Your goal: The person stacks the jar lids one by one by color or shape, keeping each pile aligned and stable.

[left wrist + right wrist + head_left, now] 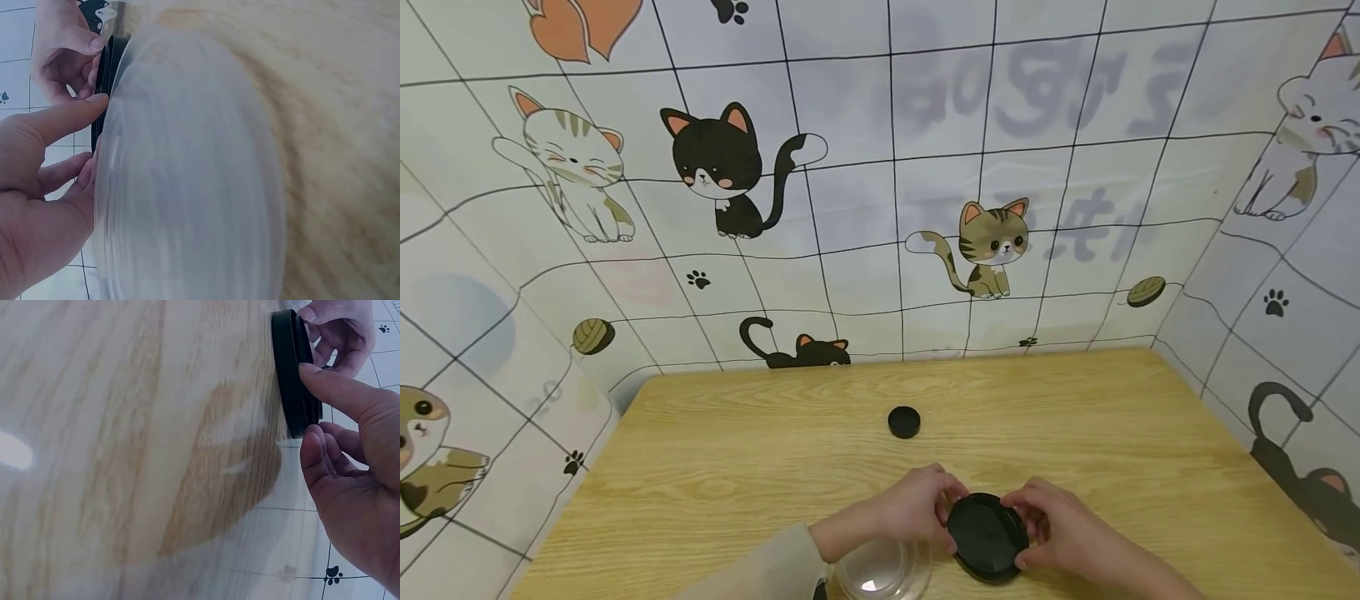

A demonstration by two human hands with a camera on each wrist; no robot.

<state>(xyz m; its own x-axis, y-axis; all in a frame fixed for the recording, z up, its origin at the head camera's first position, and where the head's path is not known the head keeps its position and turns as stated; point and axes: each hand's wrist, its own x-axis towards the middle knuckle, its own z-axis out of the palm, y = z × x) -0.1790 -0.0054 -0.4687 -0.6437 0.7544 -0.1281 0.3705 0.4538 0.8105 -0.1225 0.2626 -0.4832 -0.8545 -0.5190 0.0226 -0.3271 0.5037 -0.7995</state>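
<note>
A round black lid (987,537) with a raised rim lies low over the table at the front, between both hands. My left hand (917,508) pinches its left edge, the thumb at the near side and the fingers at the far side. My right hand (1060,533) grips the opposite edge the same way. Seen side-on in the right wrist view, the black lid (289,375) shows a thick rim with the fingertips on it. A clear round plastic container (883,571) stands just left of the lid, partly covered by the left forearm; it fills much of the left wrist view.
A small black round cap (904,422) sits farther back on the wooden table (760,442). Behind the table and along both sides hangs a white gridded cloth (865,200) printed with cats. A light sleeve (775,567) covers the left forearm.
</note>
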